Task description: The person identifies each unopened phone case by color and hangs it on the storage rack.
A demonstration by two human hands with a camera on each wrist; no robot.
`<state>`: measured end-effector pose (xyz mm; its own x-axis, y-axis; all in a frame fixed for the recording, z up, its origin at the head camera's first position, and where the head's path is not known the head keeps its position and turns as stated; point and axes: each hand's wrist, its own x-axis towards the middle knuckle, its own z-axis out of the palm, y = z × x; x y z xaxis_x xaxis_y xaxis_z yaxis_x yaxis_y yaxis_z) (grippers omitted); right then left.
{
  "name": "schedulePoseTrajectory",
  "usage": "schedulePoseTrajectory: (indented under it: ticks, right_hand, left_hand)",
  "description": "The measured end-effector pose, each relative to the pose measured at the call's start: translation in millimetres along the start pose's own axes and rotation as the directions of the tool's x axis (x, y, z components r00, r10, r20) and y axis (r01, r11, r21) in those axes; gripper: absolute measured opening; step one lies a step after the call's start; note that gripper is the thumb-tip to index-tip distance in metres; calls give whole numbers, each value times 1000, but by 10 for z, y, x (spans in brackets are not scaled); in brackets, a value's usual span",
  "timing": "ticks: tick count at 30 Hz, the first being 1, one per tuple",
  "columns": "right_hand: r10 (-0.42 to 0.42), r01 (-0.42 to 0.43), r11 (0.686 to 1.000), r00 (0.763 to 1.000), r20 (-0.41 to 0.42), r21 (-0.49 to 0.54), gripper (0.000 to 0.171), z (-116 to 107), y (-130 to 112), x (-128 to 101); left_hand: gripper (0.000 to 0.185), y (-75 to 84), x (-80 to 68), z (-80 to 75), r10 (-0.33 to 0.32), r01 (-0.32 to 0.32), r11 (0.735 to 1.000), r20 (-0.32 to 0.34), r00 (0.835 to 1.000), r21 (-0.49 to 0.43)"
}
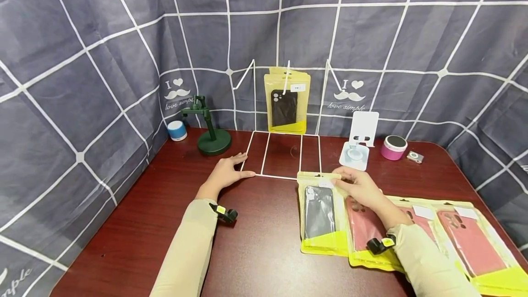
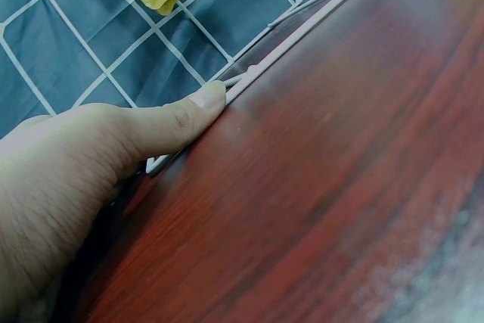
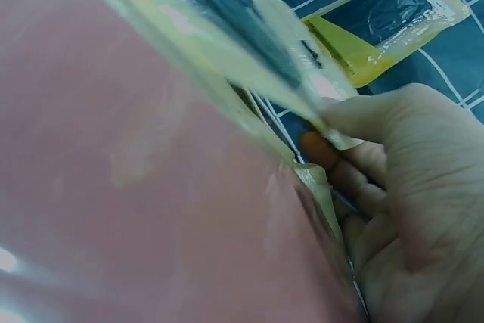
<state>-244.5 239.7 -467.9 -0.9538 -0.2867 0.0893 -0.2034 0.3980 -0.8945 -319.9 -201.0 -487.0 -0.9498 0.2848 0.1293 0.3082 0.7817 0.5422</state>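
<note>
My left hand is at the left corner of a white wire rack, its thumb straight along the front bar and touching it. The other fingers reach to the rack's left side. With thumb and fingers, my right hand pinches the top right corner of a yellow-edged pouch holding a black phone case; the pinch also shows in the right wrist view. A similar pouch with a black phone case hangs from the rack's middle hook, with another pouch edge behind it.
Pouches with red phone cases overlap at right, partly under my right forearm. Along the back stand a blue-topped cylinder, a dark green stand, a white folding stand, a pink round speaker and a small silver device.
</note>
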Motion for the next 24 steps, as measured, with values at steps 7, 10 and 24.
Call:
schedulePoseTrajectory:
  ticks: [7,10,24]
  right_hand:
    - [-19,38,986,993,-118,162,30,-18,-80,11]
    - [-1,36,966,991,-135,256,31,-14,-117,10]
    - [19,67,922,976,-216,382,12,-12,-491,33]
  left_hand:
    - [92,-1,2,4,0,0,1000,6,1000,-3]
    - [92,0,-2,3,-4,4,1000,8,1000,-8]
    - [93,15,-13,-3,7,-7,1000,1,1000,-21]
